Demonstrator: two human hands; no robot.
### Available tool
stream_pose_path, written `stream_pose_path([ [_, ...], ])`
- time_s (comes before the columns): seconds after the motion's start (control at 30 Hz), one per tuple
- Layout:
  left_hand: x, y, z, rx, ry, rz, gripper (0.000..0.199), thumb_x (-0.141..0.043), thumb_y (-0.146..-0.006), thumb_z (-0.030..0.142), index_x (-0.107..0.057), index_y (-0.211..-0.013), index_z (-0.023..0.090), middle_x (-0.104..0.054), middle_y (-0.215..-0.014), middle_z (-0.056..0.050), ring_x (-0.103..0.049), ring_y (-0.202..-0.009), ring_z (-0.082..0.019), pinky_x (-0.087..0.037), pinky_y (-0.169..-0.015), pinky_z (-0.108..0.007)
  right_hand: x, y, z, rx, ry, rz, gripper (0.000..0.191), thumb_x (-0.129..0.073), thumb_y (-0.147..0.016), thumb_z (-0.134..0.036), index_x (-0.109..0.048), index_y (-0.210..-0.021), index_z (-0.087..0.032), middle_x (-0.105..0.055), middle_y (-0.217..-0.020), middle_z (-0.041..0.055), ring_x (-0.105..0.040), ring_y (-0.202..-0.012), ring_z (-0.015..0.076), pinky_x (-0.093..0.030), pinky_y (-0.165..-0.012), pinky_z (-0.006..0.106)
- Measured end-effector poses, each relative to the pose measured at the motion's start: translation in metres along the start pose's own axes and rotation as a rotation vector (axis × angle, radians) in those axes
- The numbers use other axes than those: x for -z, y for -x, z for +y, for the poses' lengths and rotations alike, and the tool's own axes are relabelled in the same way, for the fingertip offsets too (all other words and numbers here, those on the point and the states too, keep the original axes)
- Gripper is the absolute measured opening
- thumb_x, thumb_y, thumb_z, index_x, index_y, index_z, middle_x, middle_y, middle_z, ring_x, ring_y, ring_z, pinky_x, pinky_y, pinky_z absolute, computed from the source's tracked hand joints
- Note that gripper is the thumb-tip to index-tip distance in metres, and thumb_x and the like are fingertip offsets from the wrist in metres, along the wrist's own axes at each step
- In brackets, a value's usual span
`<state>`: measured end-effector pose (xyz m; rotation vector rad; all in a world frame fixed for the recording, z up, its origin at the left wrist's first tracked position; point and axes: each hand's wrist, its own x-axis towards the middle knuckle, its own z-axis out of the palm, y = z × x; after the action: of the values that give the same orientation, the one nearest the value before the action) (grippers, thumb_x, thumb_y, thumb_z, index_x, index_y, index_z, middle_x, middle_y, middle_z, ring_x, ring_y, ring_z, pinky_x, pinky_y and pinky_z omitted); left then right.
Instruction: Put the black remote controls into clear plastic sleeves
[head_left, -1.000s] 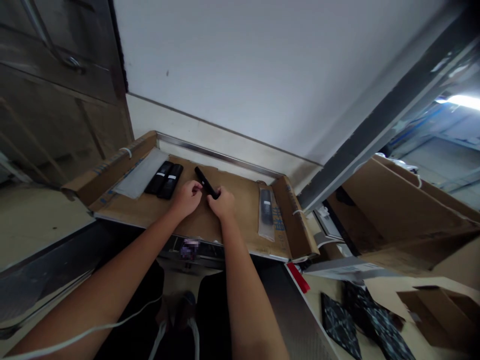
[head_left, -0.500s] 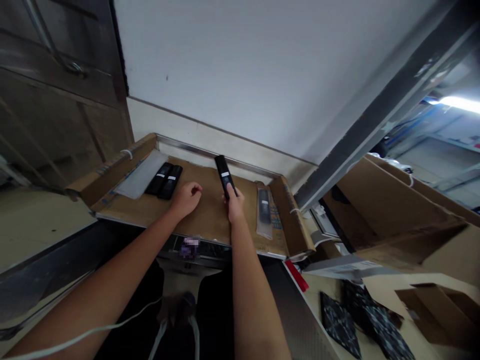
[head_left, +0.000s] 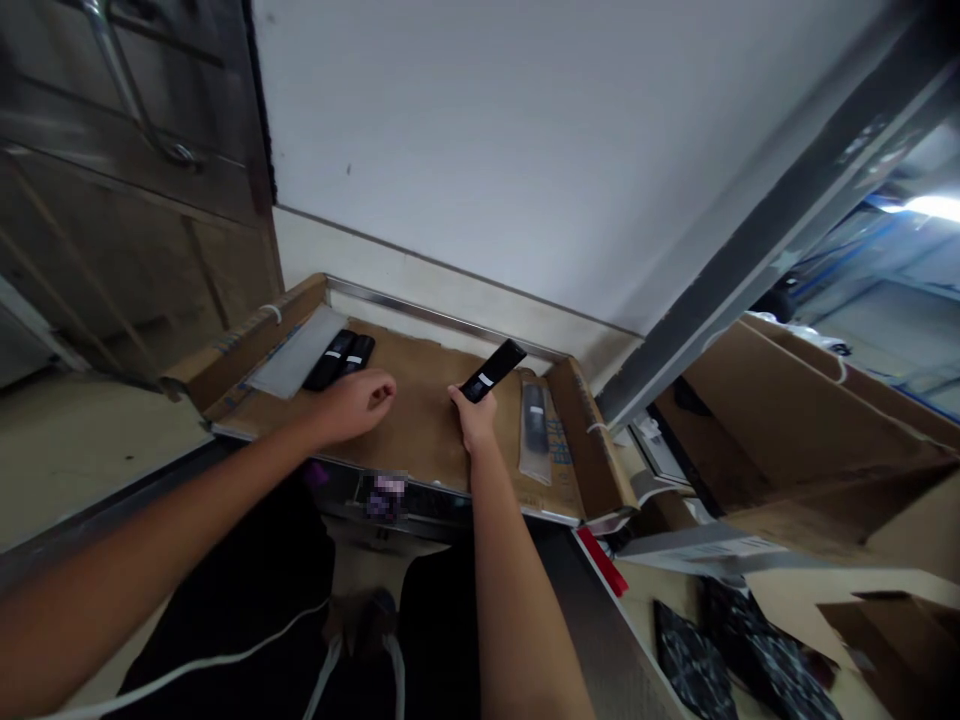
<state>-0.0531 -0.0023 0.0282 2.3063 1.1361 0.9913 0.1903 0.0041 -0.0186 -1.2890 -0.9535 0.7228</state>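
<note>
Across the flattened brown cardboard sheet (head_left: 420, 425) covering the table, the person's bare arms reach in from the near edge. The right hand (head_left: 472, 420) holds a slim black remote control (head_left: 491, 370) in a firm, narrow grip, with thumb and fingers closed around its lower end and most of its length standing free beyond them. Its long axis slants from the grip toward the far right corner of the table, and a small white label shows on its face. It seems raised off the cardboard, though the exact gap is hard to judge. The left hand (head_left: 352, 405) sits well left of it, low over the sheet near the near edge, its fingers loosely curled and holding nothing. That hand is the nearer one to a pair of black remote controls (head_left: 339, 360), which lie side by side toward the far left corner, just beside a flat translucent plastic sleeve (head_left: 296, 350). Near the right edge, just inside a folded-up cardboard flap (head_left: 592, 440), a dark remote lies inside a clear plastic bag (head_left: 535, 425), close to the tip of the held remote. A steel strip (head_left: 442, 318) runs along the far edge, and an open cardboard carton (head_left: 810, 430) stands off to the right.
</note>
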Motion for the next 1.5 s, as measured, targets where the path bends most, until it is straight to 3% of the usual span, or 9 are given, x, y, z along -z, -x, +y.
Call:
stream_pose_path([
  [0.17,0.099,0.009,-0.036,0.116,-0.19,-0.024,0.013,-0.065,-0.065,0.008,-0.058,-0.063,0.019,-0.055,-0.069,0.0,-0.058,-0.088,-0.019,-0.041,-0.099,-0.031,-0.002,0.0,-0.003,0.03,0.035,-0.039,0.032,-0.073,-0.064,-0.039,-0.066,-0.084,-0.015,-0.065,-0.082,0.003,-0.058,-0.076,0.0159,-0.047,-0.074,0.028],
  [0.33,0.126,0.007,-0.068,0.118,-0.349,-0.191,0.018,-0.07,-0.056,0.004,-0.059,-0.063,0.017,-0.05,-0.067,0.004,-0.052,-0.078,-0.013,-0.041,-0.096,-0.024,-0.002,0.001,-0.001,0.031,-0.014,-0.032,0.031,-0.073,-0.063,-0.037,-0.066,-0.084,-0.015,-0.064,-0.081,0.0019,-0.058,-0.076,0.0155,-0.046,-0.075,0.028],
  [0.53,0.111,0.005,-0.077,0.093,-0.539,-0.175,0.022,-0.063,-0.056,0.004,-0.049,-0.052,0.02,-0.043,-0.059,0.002,-0.05,-0.071,-0.017,-0.042,-0.094,-0.029,-0.001,0.001,0.0,0.042,0.013,-0.048,0.03,-0.073,-0.063,-0.037,-0.065,-0.083,-0.016,-0.063,-0.078,0.0006,-0.056,-0.073,0.0144,-0.046,-0.073,0.027],
  [0.7,0.094,-0.013,-0.035,0.079,-0.503,0.071,0.018,-0.064,-0.069,0.013,-0.048,-0.063,0.02,-0.04,-0.061,0.003,-0.05,-0.069,-0.018,-0.037,-0.095,-0.033,-0.003,0.003,-0.004,0.003,-0.006,-0.053,0.033,-0.074,-0.067,-0.044,-0.064,-0.08,-0.016,-0.062,-0.072,0.0007,-0.057,-0.067,0.0141,-0.046,-0.064,0.026],
  [0.87,0.007,-0.042,0.013,0.079,-0.328,0.245,0.006,-0.055,-0.085,0.024,-0.059,-0.081,0.021,-0.057,-0.074,-0.003,-0.051,-0.067,-0.018,-0.041,-0.072,-0.03,-0.005,0.011,-0.014,-0.092,-0.141,-0.132,0.041,-0.073,-0.07,-0.055,-0.058,-0.079,-0.017,-0.06,-0.065,-0.0007,-0.057,-0.052,0.0127,-0.047,-0.05,0.025],
  [0.97,-0.057,-0.054,0.012,0.13,-0.143,0.255,0.009,-0.052,-0.085,0.02,-0.061,-0.083,0.02,-0.065,-0.082,-0.006,-0.058,-0.075,-0.02,-0.043,-0.071,-0.031,-0.001,0.019,-0.019,-0.131,-0.156,-0.187,0.043,-0.071,-0.072,-0.058,-0.058,-0.084,-0.018,-0.061,-0.067,-0.0012,-0.054,-0.044,0.0109,-0.041,-0.038,0.023],
  [1.07,-0.093,-0.062,-0.002,0.196,-0.007,0.288,0.01,-0.053,-0.084,0.02,-0.063,-0.084,0.019,-0.067,-0.082,-0.007,-0.059,-0.074,-0.02,-0.045,-0.072,-0.031,0.005,0.026,-0.02,-0.136,-0.113,-0.258,0.041,-0.069,-0.075,-0.056,-0.059,-0.086,-0.018,-0.064,-0.069,-0.0003,-0.052,-0.042,0.0098,-0.036,-0.032,0.021],
  [1.27,-0.091,-0.07,-0.028,0.278,0.26,0.373,0.01,-0.058,-0.083,0.026,-0.064,-0.084,0.018,-0.067,-0.08,-0.003,-0.06,-0.073,-0.017,-0.047,-0.072,-0.029,0.005,0.03,-0.018,-0.097,-0.022,-0.299,0.034,-0.068,-0.075,-0.051,-0.061,-0.081,-0.018,-0.063,-0.061,-0.0012,-0.05,-0.04,0.0093,-0.035,-0.034,0.02],
  [1.5,-0.085,-0.068,-0.029,0.354,0.533,0.487,0.019,-0.063,-0.08,0.035,-0.067,-0.086,0.017,-0.065,-0.075,-0.001,-0.058,-0.067,-0.015,-0.048,-0.064,-0.027,0.003,0.035,-0.019,-0.053,0.136,-0.341,0.026,-0.065,-0.077,-0.044,-0.063,-0.082,-0.019,-0.055,-0.05,-0.0054,-0.043,-0.037,0.0088,-0.03,-0.035,0.02],
])
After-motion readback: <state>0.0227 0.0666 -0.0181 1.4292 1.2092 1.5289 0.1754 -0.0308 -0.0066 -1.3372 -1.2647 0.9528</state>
